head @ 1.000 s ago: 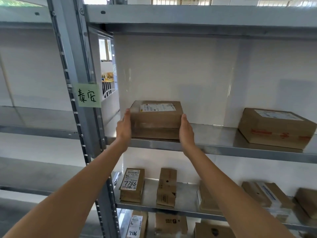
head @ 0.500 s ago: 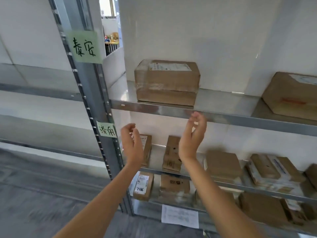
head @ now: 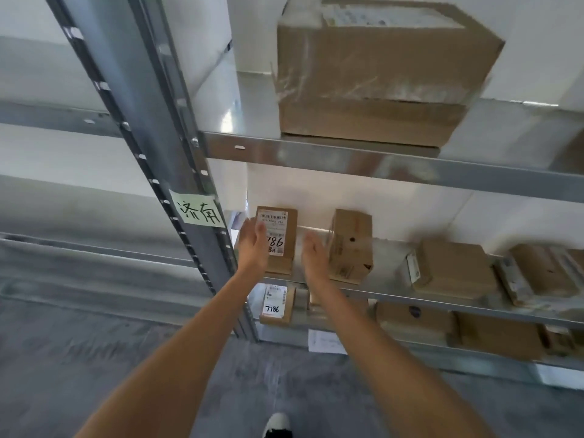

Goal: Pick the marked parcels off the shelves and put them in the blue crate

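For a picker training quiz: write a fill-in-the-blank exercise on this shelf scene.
1. Both hands, left and right, reach toward the small brown cardboard parcel with the handwritten number ____.
2. The green paper note is stuck on the grey metal ____.
3. The large brown cardboard box sits on the shelf ____ that parcel.

Missing: 7786; upright; above

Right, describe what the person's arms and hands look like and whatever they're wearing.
Both forearms are bare, with no sleeve in view. The left hand and right hand wear no gloves, and no watch, ring or wristband shows. The only clothing in view is a white shoe with dark trim at the bottom edge.
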A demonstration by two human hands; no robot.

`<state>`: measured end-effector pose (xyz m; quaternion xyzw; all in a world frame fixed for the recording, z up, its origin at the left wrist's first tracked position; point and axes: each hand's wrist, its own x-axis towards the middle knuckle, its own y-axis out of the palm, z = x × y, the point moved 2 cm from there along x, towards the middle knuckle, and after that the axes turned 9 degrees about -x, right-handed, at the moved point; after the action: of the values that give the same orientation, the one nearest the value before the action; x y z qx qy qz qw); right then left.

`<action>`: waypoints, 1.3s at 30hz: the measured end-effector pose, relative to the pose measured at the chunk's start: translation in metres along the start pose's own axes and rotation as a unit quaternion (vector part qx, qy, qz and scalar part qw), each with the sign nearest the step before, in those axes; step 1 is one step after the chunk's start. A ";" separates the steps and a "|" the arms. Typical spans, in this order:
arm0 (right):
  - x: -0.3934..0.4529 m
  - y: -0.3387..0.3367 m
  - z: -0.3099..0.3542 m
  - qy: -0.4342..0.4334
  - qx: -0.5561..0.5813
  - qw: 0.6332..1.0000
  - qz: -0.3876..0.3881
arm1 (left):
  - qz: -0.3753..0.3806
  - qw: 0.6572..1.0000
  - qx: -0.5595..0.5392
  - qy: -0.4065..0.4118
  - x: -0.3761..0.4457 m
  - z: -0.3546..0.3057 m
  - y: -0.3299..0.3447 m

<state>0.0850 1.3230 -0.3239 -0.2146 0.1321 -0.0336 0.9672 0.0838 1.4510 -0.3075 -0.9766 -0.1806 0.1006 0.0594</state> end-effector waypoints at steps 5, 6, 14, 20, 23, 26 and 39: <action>0.018 0.025 -0.013 0.063 0.022 0.997 0.043 | -0.027 0.990 -0.028 -0.136 0.034 0.023 -0.004; 0.019 0.028 -0.014 0.071 0.043 0.996 0.036 | -0.035 0.980 -0.055 -0.190 0.038 0.026 -0.003; 0.016 0.042 -0.032 0.064 0.145 0.986 0.051 | -0.031 0.963 -0.162 -0.213 0.030 0.041 -0.001; -0.010 0.036 -0.033 -0.042 0.212 0.976 -0.008 | -0.044 0.957 -0.249 -0.142 0.009 0.037 0.001; -0.021 0.033 -0.032 -0.061 0.220 0.973 -0.031 | -0.057 0.951 -0.273 -0.130 0.001 0.038 0.004; -0.026 0.032 -0.032 -0.056 0.201 0.977 -0.046 | -0.065 0.947 -0.286 -0.132 -0.004 0.039 0.002; 0.008 0.032 -0.023 0.088 0.061 0.994 0.006 | -0.058 0.958 -0.172 -0.221 0.017 0.035 0.003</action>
<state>0.0869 1.3417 -0.3593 -0.1504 0.2153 -0.0542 0.9634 0.0929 1.4571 -0.3449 -0.9133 -0.2605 0.2776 -0.1447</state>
